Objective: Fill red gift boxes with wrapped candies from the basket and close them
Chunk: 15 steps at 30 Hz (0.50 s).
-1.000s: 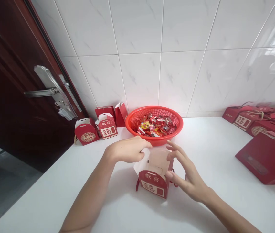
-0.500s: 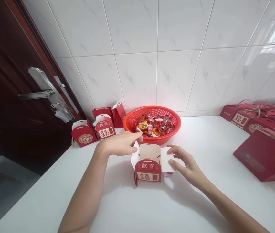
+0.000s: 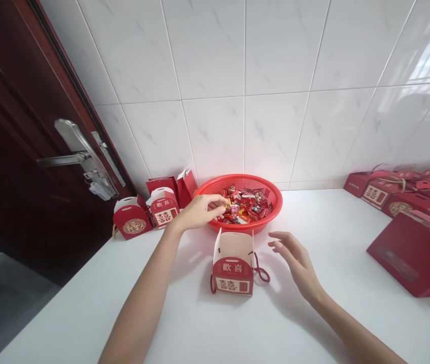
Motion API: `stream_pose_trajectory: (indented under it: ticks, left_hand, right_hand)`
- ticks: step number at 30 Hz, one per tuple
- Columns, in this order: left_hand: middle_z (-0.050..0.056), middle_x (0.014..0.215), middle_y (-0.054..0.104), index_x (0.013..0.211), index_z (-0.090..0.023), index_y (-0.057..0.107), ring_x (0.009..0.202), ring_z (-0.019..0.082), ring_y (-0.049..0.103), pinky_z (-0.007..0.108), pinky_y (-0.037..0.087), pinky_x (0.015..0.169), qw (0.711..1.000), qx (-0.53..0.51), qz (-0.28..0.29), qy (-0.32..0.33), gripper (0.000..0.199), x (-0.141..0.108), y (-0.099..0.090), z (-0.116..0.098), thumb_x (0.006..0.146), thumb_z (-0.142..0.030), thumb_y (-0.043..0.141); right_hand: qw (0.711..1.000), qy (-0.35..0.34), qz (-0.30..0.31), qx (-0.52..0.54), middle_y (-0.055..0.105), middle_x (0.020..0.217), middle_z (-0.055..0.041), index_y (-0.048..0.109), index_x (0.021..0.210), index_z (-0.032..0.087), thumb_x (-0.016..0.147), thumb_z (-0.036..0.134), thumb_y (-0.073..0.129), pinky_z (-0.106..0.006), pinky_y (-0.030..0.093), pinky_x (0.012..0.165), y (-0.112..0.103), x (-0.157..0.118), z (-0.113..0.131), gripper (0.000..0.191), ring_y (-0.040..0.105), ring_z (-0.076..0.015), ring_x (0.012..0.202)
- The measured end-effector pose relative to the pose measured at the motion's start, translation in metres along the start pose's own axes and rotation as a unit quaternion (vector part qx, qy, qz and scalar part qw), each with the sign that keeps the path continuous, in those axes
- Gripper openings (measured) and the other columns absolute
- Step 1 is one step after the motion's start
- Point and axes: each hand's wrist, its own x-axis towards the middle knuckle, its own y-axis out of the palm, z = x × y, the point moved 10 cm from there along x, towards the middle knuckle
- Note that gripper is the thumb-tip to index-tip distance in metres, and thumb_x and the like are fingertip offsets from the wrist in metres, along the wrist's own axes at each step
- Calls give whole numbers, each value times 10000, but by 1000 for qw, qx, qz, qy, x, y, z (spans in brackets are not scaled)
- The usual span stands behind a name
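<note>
A red gift box [image 3: 233, 275] with a white inside and Chinese characters stands on the white table with its top open; red cord loops hang at its sides. Behind it sits a red plastic basket [image 3: 245, 178] holding many wrapped candies [image 3: 250, 205]. My left hand [image 3: 201, 210] is over the basket's near left rim, fingers apart, with nothing seen in it. To the right of the box, my right hand [image 3: 294, 258] hovers with its fingers loosely curved and apart, touching nothing.
Two red boxes [image 3: 133, 222] and red paper bags [image 3: 186, 187] stand at the back left beside a dark door [image 3: 13, 101]. At the right lie a heap of red boxes [image 3: 389, 189] and a larger red box [image 3: 414, 255]. A tiled wall [image 3: 215, 131] closes the back.
Both hands have let go of the box's side flaps. The left hand has moved up to the candy basket; the right has drawn slightly away. The right flap now stands upright.
</note>
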Motion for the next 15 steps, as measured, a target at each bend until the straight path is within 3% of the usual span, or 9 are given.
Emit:
stream_pose_trajectory:
  ticks: [6, 11, 15]
  left_hand:
    - [102, 1140, 721, 1087, -161, 710, 1042, 237, 688, 324, 529, 935, 998, 49, 7, 29, 293, 59, 29, 11, 832, -212, 574]
    - [85, 1130, 719, 1082, -213, 739, 1111, 294, 653, 380, 488, 1005, 994, 88, 46, 48, 370, 104, 57, 3, 727, -154, 651]
    - [90, 1062, 743, 896, -208, 751, 1099, 309, 654, 371, 495, 982, 994, 89, 61, 32, 189, 121, 71, 11, 712, -189, 710]
  right_hand:
    - [997, 38, 26, -66, 726, 852, -82, 625, 1001, 199, 904, 504, 539, -411, 559, 771, 18, 5, -40, 331, 693, -255, 800]
    - [995, -5, 28, -93, 726, 965, -86, 642, 931, 215, 859, 368, 556, -384, 573, 740, 23, 6, -35, 190, 677, -225, 787]
    - [995, -6, 28, -98, 713, 975, -90, 640, 915, 214, 848, 331, 536, -385, 582, 742, 23, 6, -34, 170, 678, -226, 810]
